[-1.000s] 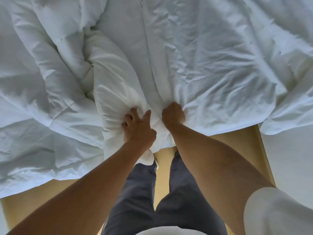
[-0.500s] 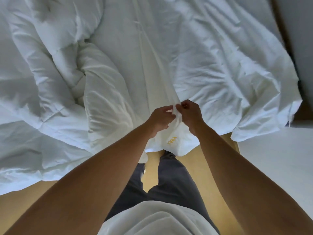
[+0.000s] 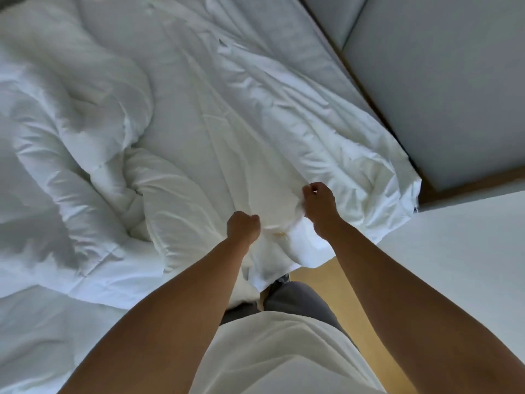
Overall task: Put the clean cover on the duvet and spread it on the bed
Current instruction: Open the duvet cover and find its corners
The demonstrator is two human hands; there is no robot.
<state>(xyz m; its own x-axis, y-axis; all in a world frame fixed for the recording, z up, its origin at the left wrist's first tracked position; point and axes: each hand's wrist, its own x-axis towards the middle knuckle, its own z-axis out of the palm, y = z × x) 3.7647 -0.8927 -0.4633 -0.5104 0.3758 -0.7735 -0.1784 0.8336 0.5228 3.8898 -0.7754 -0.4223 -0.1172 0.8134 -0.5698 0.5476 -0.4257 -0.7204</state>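
A thin white duvet cover (image 3: 255, 115) lies wrinkled across the bed, running from the far side down to the near edge. A puffy white duvet (image 3: 71, 132) is bunched up on the left half of the bed. My left hand (image 3: 243, 227) grips the cover's near edge in a fist. My right hand (image 3: 319, 207) grips the same edge a little further right and higher. A small yellow mark (image 3: 279, 235) shows on the fabric between the two hands. The cover's corner hangs off the bed below my hands.
A grey padded panel (image 3: 440, 81) with a wooden edge runs along the bed's right side. A white wall surface (image 3: 454, 265) stands at the right. Wooden floor (image 3: 335, 282) shows near my legs.
My hands have moved apart along the cover's edge, the right one going right and up. The view has swung to the right, bringing the grey panel in.
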